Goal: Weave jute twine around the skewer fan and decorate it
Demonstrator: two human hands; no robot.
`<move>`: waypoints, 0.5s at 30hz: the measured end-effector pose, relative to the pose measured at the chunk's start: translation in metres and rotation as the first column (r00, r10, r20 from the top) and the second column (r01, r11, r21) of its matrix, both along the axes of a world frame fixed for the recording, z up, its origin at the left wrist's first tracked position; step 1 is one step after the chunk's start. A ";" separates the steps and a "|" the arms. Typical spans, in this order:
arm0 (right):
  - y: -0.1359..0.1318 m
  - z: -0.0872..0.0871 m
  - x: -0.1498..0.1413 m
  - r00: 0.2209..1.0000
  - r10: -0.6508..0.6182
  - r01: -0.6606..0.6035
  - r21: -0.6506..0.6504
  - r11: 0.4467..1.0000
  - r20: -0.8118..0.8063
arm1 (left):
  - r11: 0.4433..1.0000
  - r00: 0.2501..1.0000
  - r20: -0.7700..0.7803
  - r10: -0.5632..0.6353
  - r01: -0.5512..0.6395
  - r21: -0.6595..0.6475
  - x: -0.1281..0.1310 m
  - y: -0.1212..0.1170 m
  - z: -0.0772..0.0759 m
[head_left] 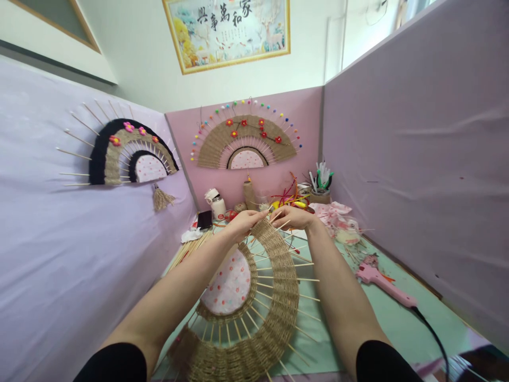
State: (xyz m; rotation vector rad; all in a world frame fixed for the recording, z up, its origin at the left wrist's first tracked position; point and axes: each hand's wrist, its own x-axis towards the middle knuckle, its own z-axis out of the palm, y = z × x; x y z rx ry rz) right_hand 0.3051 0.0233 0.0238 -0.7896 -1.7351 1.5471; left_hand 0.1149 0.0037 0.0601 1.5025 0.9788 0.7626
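In the head view, the woven twine fan [285,276] slants over the green tabletop [401,326], its dotted fabric centre [230,284] and two woven bands [278,318] formed; the outer stick tips [308,279] look bare and undecorated. At the fan's far end, the left hand [245,224] pinches the band's edge, fingers closed; the right hand [294,216] curls beside it at the sticks, its exact hold hidden. Both forearms stretch forward, flanking the fan.

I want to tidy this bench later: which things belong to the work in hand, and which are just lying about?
Belongs, or probably does:
woven fan, left hand and right hand at its upper end
loose thin sticks
cone of twine
pink glue gun, lying untouched

Apparently just lying about:
white bottle
dark flat device
crumpled white scrap
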 end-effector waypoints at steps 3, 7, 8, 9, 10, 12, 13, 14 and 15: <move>0.000 0.000 0.000 1.000 -0.007 0.007 0.005 1.000 -0.002 | 0.999 0.999 -0.036 0.017 -0.016 0.031 0.002 0.001 -0.001; 0.000 -0.001 0.000 1.000 -0.005 0.005 0.016 1.000 0.021 | 1.000 1.000 0.011 -0.006 0.006 -0.011 0.002 0.003 -0.002; 0.000 -0.001 0.000 1.000 -0.002 0.002 0.017 1.000 0.028 | 1.000 1.000 0.022 -0.008 0.009 -0.019 0.002 0.003 -0.002; 0.000 0.000 0.000 0.999 0.004 -0.005 0.019 1.000 0.035 | 1.000 0.999 0.030 -0.010 0.011 -0.025 0.002 0.004 -0.002; -0.001 0.000 0.000 0.999 0.013 -0.014 0.019 1.000 0.042 | 0.999 0.999 0.038 -0.012 0.013 -0.030 0.001 0.004 -0.002; -0.001 0.001 0.000 0.998 0.033 -0.034 0.018 0.999 0.057 | 0.999 0.998 0.058 -0.014 0.017 -0.044 0.000 0.004 -0.001; -0.002 0.001 0.000 0.997 0.041 -0.042 0.017 0.999 0.063 | 0.998 0.998 0.067 -0.016 0.019 -0.052 -0.001 0.004 -0.001; -0.002 0.001 0.000 0.997 0.045 -0.046 0.016 0.999 0.070 | 0.998 0.997 0.074 -0.020 0.025 -0.060 -0.002 0.004 0.000; -0.002 0.001 0.001 0.996 0.045 -0.047 0.019 0.999 0.076 | 0.997 0.996 0.083 -0.027 0.032 -0.066 -0.003 0.004 0.000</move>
